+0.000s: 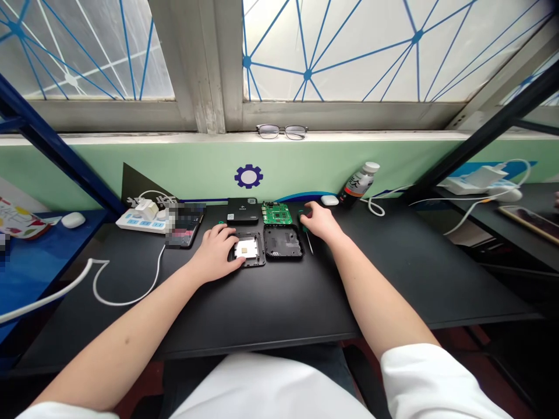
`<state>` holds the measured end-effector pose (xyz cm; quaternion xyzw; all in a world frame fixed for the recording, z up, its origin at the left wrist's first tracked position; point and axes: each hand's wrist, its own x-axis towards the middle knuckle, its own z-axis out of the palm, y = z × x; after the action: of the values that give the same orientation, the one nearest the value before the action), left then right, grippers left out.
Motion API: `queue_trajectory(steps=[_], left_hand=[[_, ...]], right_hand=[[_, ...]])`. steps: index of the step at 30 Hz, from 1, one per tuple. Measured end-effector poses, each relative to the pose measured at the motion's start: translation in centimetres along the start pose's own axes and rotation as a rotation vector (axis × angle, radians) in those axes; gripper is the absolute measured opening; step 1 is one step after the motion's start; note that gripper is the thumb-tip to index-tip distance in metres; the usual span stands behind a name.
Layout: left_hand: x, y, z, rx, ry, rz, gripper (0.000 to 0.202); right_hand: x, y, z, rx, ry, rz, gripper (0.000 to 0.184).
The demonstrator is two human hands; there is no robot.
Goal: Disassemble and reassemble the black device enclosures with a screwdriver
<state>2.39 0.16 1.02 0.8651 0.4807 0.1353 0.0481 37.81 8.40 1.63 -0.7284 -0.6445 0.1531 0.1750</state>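
My left hand (218, 253) grips the left side of a black plastic case half (261, 256), fingers over its upper left edge and thumb near its lower edge. Inside that half lies a pale metal plate (251, 245) with a small tan square on it. Beside it sits the other black case half (283, 241), hollow side up, and behind that a green circuit board (278, 213). My right hand (322, 222) is closed around the dark green handle of a screwdriver (310, 241), its thin shaft pointing toward me just above or on the table.
Behind my left hand stands a black box (242, 210), with a phone (190, 227) and a white power strip (142, 221) to its left. A dark bottle (358, 185) and a white earbud case (329, 200) are at the back right. Glasses (282, 132) rest on the windowsill.
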Motion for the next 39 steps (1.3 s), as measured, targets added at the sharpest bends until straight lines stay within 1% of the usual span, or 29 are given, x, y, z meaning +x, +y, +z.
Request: queue_trajectory(steps=[2, 4, 7, 10, 11, 13, 15, 16, 17, 19, 21, 23, 25, 26, 28, 31, 33, 35, 39], left_hand=[[-0.3, 0.0, 0.4, -0.037, 0.001, -0.025, 0.041], [-0.5, -0.1, 0.7, -0.053, 0.008, -0.022, 0.044], [-0.4, -0.2, 0.9, -0.077, 0.012, -0.017, 0.046], [-0.2, -0.5, 1.0, -0.095, 0.003, -0.026, 0.047], [-0.2, -0.6, 1.0, -0.093, 0.002, -0.029, 0.048], [-0.2, -0.7, 1.0, -0.080, 0.004, -0.030, 0.048], [-0.2, -0.8, 1.0, -0.074, 0.005, -0.031, 0.047], [-0.2, -0.8, 1.0, -0.077, 0.002, -0.032, 0.046], [-0.3, -0.8, 1.0, -0.083, -0.003, -0.034, 0.045], [-0.3, -0.8, 0.9, -0.099, -0.011, -0.036, 0.045], [-0.3, -0.9, 0.9, -0.115, -0.022, -0.033, 0.046], [-0.3, -1.0, 0.8, -0.130, -0.029, -0.029, 0.046], [-0.3, -1.0, 0.7, -0.140, -0.034, -0.023, 0.045], [-0.3, -1.1, 0.7, -0.143, -0.035, -0.021, 0.044], [-0.3, -1.1, 0.8, -0.149, -0.032, -0.019, 0.044], [-0.4, -1.1, 0.9, -0.160, -0.024, -0.013, 0.045], [-0.5, -1.1, 1.0, -0.162, -0.028, -0.008, 0.046], [-0.5, -1.1, 0.9, -0.156, -0.039, -0.008, 0.046], [-0.4, -1.1, 0.6, -0.147, -0.054, -0.011, 0.046]], right_hand=[[-0.2, -0.2, 0.1, -0.013, -0.001, -0.035, 0.057], [-0.4, -0.4, 0.2, -0.025, -0.010, -0.080, 0.061], [-0.6, -0.4, 0.4, -0.026, -0.032, -0.130, 0.057], [-0.6, -0.2, 0.2, -0.019, -0.028, -0.124, 0.055], [-0.5, -0.2, 0.0, -0.013, -0.009, -0.106, 0.057], [-0.6, -0.2, -0.8, 0.053, 0.074, -0.068, 0.057], [-0.9, -0.7, -1.6, 0.233, 0.190, -0.058, 0.055], [-1.2, -1.2, -2.0, 0.361, 0.237, -0.074, 0.055], [-1.5, -1.8, -2.4, 0.500, 0.258, -0.097, 0.058], [-2.3, -3.6, -2.7, 0.729, 0.237, -0.179, 0.066], [-3.1, -6.0, -2.6, 0.837, 0.208, -0.288, 0.063], [-3.7, -8.5, -2.2, 0.871, 0.154, -0.395, 0.055], [-4.2, -11.0, -1.8, 0.848, 0.131, -0.504, 0.050], [-4.5, -12.0, -1.7, 0.822, 0.133, -0.563, 0.047], [-5.1, -13.6, -1.5, 0.776, 0.192, -0.704, 0.044], [-6.0, -14.6, -1.0, 0.786, 0.295, -0.831, 0.041], [-6.3, -14.6, -0.3, 0.798, 0.266, -0.895, 0.040], [-6.2, -14.6, 0.7, 0.829, 0.259, -0.887, 0.038], [-5.7, -14.8, 2.4, 0.785, 0.251, -0.867, 0.037]])
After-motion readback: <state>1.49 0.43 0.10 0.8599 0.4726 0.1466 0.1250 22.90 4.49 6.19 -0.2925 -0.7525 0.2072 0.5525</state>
